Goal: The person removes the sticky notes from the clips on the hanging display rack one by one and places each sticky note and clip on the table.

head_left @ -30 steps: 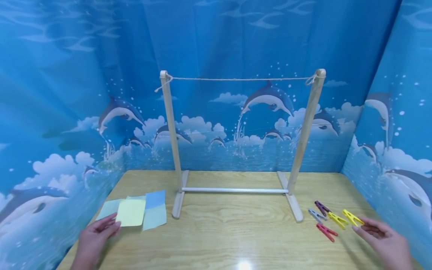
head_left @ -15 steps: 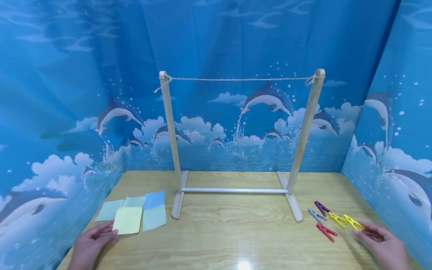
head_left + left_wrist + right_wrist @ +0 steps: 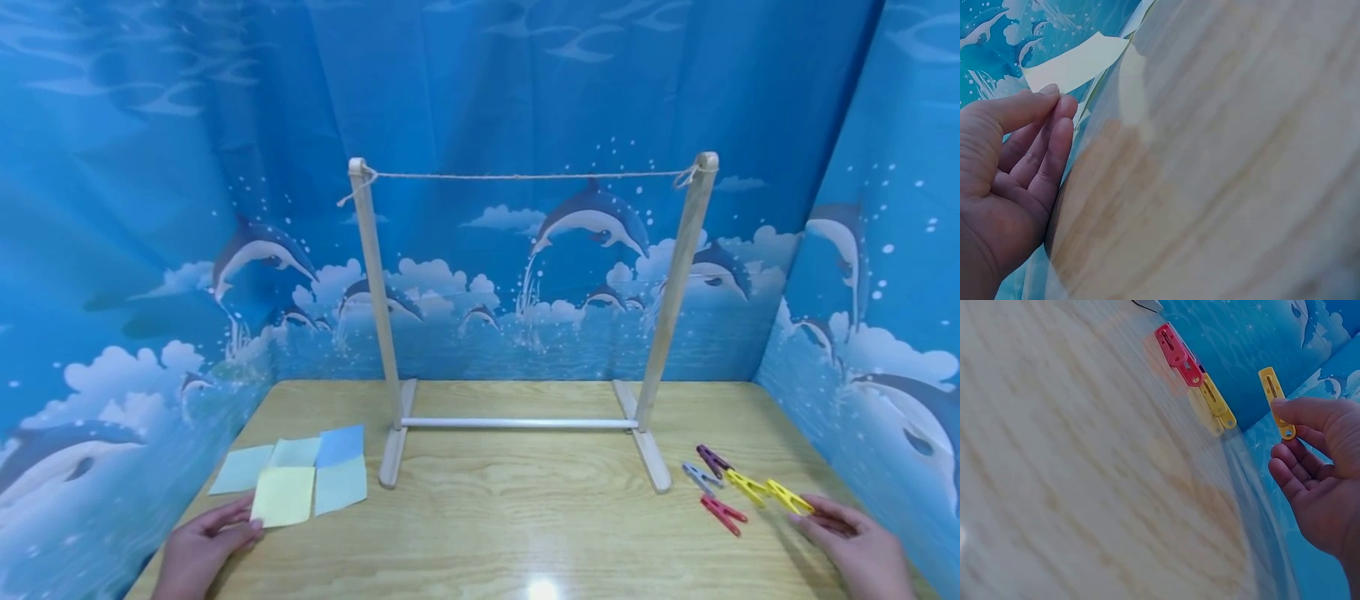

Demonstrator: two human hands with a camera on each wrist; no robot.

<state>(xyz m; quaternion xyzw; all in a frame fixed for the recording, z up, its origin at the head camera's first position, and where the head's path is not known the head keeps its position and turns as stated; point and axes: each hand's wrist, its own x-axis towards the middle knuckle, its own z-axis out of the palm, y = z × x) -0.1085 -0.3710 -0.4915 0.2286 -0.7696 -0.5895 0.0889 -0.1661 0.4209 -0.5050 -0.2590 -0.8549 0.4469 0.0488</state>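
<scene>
Between thumb and fingers, my left hand (image 3: 208, 543) pinches a pale yellow paper square (image 3: 283, 497) by its left corner; the left wrist view shows that yellow paper (image 3: 1079, 62) raised off the table. Pale green sheets (image 3: 242, 469) and a blue sheet (image 3: 341, 446) lie just behind it. At the right, my right hand (image 3: 855, 546) pinches a yellow clothespin (image 3: 787, 497), which the right wrist view shows held above the tabletop (image 3: 1277, 403). Left of it lie a second yellow clothespin (image 3: 746, 487), a red one (image 3: 723, 515), a grey one (image 3: 702, 477) and a purple one (image 3: 713, 461).
A wooden frame (image 3: 678, 292) stands at the back middle of the table (image 3: 495, 533), with a string (image 3: 517, 177) tied between its posts and a white bar (image 3: 517, 423) low down. Blue dolphin-print curtains (image 3: 480, 83) close off the back and both sides.
My left hand has drawn the yellow paper toward me and slightly left, uncovering more of the green sheet behind. My right hand, still pinching the clothespin, has lowered slightly.
</scene>
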